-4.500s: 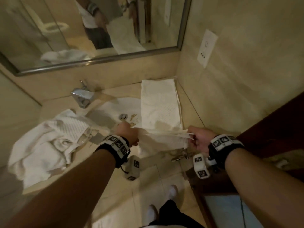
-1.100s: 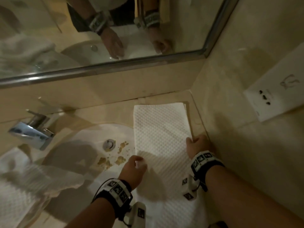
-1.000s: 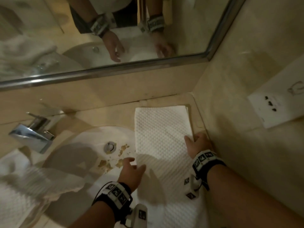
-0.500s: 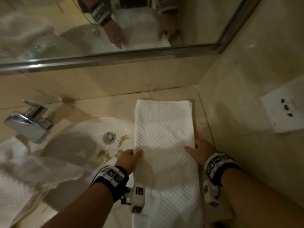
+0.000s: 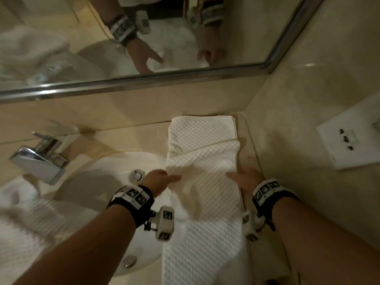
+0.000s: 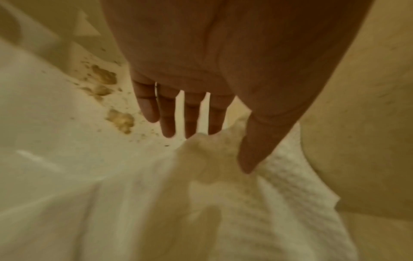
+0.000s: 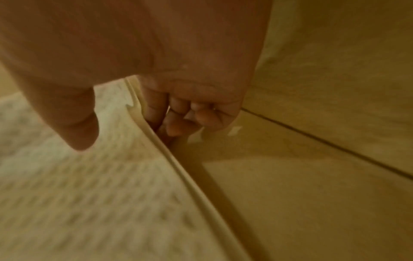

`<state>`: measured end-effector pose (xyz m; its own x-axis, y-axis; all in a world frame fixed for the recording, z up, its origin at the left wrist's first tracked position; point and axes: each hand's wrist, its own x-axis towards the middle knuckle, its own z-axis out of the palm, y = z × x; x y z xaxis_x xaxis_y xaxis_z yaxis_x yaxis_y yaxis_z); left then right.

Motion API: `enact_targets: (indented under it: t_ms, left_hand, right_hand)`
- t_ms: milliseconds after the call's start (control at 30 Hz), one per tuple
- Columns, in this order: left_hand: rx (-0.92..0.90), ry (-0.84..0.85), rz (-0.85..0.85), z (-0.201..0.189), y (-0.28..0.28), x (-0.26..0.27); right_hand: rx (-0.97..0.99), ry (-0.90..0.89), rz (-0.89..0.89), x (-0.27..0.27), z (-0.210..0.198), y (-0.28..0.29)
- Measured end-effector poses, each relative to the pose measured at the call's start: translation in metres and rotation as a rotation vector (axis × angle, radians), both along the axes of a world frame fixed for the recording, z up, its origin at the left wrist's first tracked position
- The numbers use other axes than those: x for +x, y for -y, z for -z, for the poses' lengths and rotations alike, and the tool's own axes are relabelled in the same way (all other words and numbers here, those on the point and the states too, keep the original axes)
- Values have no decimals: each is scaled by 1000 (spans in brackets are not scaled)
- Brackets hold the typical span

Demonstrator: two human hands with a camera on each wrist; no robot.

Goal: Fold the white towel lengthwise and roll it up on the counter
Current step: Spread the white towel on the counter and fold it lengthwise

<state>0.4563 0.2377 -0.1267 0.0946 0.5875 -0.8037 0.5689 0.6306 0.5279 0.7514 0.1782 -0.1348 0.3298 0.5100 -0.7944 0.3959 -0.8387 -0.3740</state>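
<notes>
The white waffle towel (image 5: pixel 202 202) lies as a long strip on the counter (image 5: pixel 127 145) right of the sink, its far end at the back wall and its near end hanging over the front edge. My left hand (image 5: pixel 170 177) pinches its left edge, thumb (image 6: pixel 257 144) on top and straight fingers beneath, with the cloth (image 6: pixel 223 194) bunched between them. My right hand (image 5: pixel 236 177) holds the right edge, fingers (image 7: pixel 178 120) curled under the hem and thumb (image 7: pixel 78 123) above the towel (image 7: pixel 89 194). A raised fold with a hem line crosses the towel just beyond both hands.
The white sink basin (image 5: pixel 92 182) with its drain (image 5: pixel 136 175) and brown stains (image 6: pixel 105 79) sits left of the towel. A chrome faucet (image 5: pixel 39 161) stands at the left. Another crumpled white towel (image 5: pixel 18 223) lies at the far left. The right wall carries a socket plate (image 5: pixel 353 140).
Both hands went from resting flat on the towel to gripping its side edges. The middle of the towel has lifted, and a hemmed fold now lies across it.
</notes>
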Motion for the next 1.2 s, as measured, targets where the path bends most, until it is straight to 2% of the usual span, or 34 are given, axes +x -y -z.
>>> enact_targets:
  t_ms: [100,133,200,300,400,500,567,633,700,767,833,900,1000,1100,1200]
  left_hand:
    - [-53,-142,173,26,27,-11]
    - [-56,-179,228,31,32,-13]
    - [-45,-185,232,40,37,-14]
    - [-124,-75,31,39,37,-9]
    - [-216,-5,-26,36,34,-8]
    - [-253,250,-174,24,34,-4]
    - [-191,380,-263,7,31,1]
    - [-59,385,-297,-9,22,7]
    - [67,416,-406,-24,7,14]
    - [163,543,-581,-40,-11,20]
    - [203,563,-646,-50,-20,22]
    - [191,379,-586,-52,-15,20]
    - [143,97,-268,-43,26,17]
    - [52,39,34,-30,83,15]
    - [-9,57,258,-21,135,23]
  right_hand:
    - [-16,55,-172,-1,7,31]
    - [-13,76,-193,-1,9,35]
    - [-11,94,-179,-3,9,35]
    - [46,80,-173,-5,4,33]
    - [83,87,-176,-2,3,37]
    - [70,87,-142,1,2,42]
    - [85,119,-130,5,-3,38]
    - [139,149,-110,9,-16,24]
    - [268,135,23,14,-32,7]
    - [422,114,226,15,-48,-8]
    - [500,106,329,14,-57,-10]
    - [451,138,301,11,-56,0]
    - [237,254,56,4,-40,47]
    - [128,282,-36,-2,-16,102]
    - [162,247,-87,-14,2,137]
